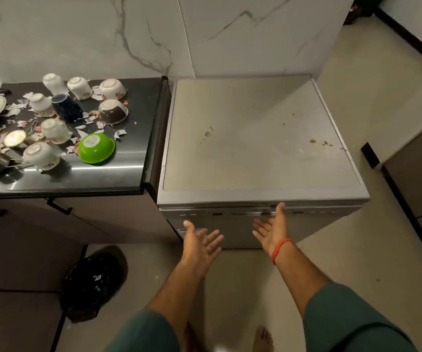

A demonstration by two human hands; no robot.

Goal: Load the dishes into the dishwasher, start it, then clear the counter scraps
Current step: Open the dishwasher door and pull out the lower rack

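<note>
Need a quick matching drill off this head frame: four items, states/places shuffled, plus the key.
Items
1. green bowl
2. dishwasher
3. right hand
4. black bag

States or places
A. on the floor below the counter
B. door closed
C. upside down on the counter
D. open, palm up, near the dishwasher's front edge

Pairs: 1-C, 2-B, 3-D, 4-A

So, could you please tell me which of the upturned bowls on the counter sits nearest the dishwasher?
The brown bowl; the green bowl and the floral bowl both sit slightly further left of the dishwasher.
</note>
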